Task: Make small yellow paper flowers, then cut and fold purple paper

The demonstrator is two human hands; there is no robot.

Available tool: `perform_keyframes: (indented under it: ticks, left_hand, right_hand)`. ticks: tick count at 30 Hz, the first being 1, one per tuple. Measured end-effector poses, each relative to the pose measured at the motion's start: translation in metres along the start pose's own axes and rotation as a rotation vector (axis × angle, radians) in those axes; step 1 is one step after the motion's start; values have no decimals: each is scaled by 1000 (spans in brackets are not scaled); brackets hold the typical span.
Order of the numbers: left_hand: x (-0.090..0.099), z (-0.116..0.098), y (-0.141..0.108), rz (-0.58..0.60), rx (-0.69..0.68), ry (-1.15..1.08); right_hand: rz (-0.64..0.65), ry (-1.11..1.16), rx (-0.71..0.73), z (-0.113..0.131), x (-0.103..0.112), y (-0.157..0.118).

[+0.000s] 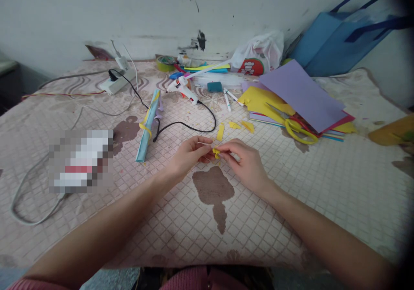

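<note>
Two bare hands meet over the patterned tablecloth [171,229], seen here from the head view, near the middle of the table. The left hand [190,157] has its thumb and fingers pinched on a small yellow paper piece [216,152]; the right hand [248,164] pinches the same piece from the other side, thumb and forefinger pressed close. The piece looks folded, though the fingers hide much of it. Just beyond the fingertips lie three yellow scraps [221,132], loose on the cloth.

Over by the left forearm there's a pale blue paper stick [147,132] lying at a slant, a yellow strip [145,129] looped around it and purple curls along its far side. Behind it sits a white glue gun [186,92], its black cord curving back toward the stick. To the right, yellow-handled scissors [302,135] rest against a pile of coloured paper, a purple sheet [302,93] on top.
</note>
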State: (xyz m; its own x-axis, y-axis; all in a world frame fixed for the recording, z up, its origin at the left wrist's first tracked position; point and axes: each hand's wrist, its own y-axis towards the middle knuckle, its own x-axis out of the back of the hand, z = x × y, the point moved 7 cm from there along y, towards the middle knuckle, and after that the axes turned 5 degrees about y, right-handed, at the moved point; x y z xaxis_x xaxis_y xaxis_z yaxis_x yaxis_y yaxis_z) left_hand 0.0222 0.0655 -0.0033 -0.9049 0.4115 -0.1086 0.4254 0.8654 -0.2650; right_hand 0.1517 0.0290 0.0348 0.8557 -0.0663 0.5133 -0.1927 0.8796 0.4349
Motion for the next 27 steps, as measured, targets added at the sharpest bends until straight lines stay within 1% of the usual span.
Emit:
perform_keyframes:
  ticks: [5, 10, 13, 15, 17, 19, 22, 27]
  left_hand:
    - [-1, -1, 0, 23, -1, 16]
    - [-2, -6, -1, 45, -80, 117]
    - [-1, -11, -1, 41, -174, 227]
    - [-1, -15, -1, 30, -250, 331]
    - [-1, -18, -1, 28, -298, 421]
    - [-2, -19, -1, 38, -319, 451]
    - [-1, -21, 0, 42, -335, 442]
    - [-1, -21, -1, 49, -325, 435]
  right_hand:
    - [-19, -25, 13, 0, 2, 1]
    - [-23, 15, -40, -4, 2, 1]
    - [-7, 116, -138, -13, 0, 0]
    - [19, 236, -236, -22, -3, 0]
    - [52, 365, -328, -29, -7, -1]
    - [87, 473, -398, -34, -11, -2]
    - [127, 593, -469, -37, -15, -4]
    - [144, 718, -553, -39, -17, -6]
